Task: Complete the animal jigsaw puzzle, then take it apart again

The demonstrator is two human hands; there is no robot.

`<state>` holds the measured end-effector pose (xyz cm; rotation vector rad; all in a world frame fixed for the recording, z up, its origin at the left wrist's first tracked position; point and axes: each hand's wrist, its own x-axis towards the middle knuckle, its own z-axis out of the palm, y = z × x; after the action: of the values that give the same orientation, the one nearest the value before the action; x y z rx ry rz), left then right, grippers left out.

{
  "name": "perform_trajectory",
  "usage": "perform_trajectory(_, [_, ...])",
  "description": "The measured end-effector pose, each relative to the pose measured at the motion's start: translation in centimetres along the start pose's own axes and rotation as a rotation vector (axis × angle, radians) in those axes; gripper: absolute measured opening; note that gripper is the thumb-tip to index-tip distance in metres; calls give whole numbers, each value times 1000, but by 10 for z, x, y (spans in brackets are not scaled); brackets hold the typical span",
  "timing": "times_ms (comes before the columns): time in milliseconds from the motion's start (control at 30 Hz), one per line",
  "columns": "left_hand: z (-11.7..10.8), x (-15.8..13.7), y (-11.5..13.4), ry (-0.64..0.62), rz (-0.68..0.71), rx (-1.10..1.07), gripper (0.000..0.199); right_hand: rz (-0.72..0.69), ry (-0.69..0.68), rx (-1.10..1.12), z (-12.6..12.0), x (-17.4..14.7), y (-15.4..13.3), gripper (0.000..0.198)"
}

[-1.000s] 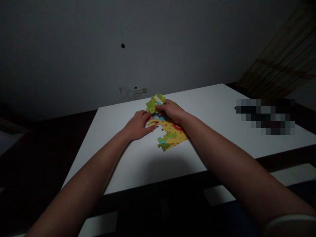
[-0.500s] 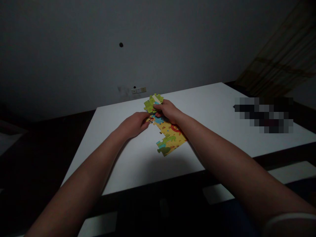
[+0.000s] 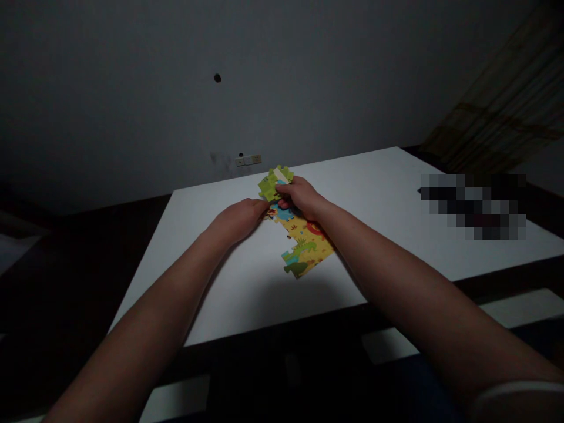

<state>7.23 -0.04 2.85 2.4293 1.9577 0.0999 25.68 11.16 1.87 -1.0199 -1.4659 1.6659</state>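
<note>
A partly joined jigsaw puzzle (image 3: 295, 224) lies on the white table, its yellow part showing a green crocodile, a blue animal and a red shape. At its far end a green puzzle section (image 3: 269, 187) with a pale strip is raised and tilted. My right hand (image 3: 306, 197) grips this green section, thumb on top and fingers curled beneath. From the left, my left hand (image 3: 240, 220) has its fingers together at the puzzle's far left edge, by the corner where green and yellow parts meet. Its thumb is mostly hidden. My right forearm covers part of the puzzle's right side.
The white table (image 3: 211, 294) reaches to the grey wall, where a row of sockets (image 3: 248, 160) sits just beyond its far edge. A pixelated dark object (image 3: 478, 205) is at the table's right. A patterned curtain (image 3: 497, 117) hangs farther back.
My left hand has turned slightly and its thumb has slipped mostly out of sight. My right hand still grips the green section, which is in nearly the same place.
</note>
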Motion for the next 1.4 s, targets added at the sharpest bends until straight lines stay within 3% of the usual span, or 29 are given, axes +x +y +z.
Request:
perform_trajectory(100, [0, -2, -4, 29, 13, 1, 37, 12, 8, -2, 2, -2, -3, 17])
perform_trajectory(267, [3, -4, -11, 86, 157, -118, 32, 20, 7, -11, 2, -2, -2, 15])
perform_trajectory(567, [2, -8, -13, 103, 241, -155, 34, 11, -46, 9, 0, 3, 7, 10])
perform_trajectory(900, [-1, -9, -3, 44, 140, -75, 27, -4, -57, 0, 0, 3, 6, 11])
perform_trajectory(1200, [-3, -10, 8, 2, 26, 81, 34, 16, -35, -9, 1, -1, 2, 7])
perform_trajectory(1400, [-4, -8, 9, 47, 15, 74, 28, 40, -7, 41, 4, -5, -6, 16])
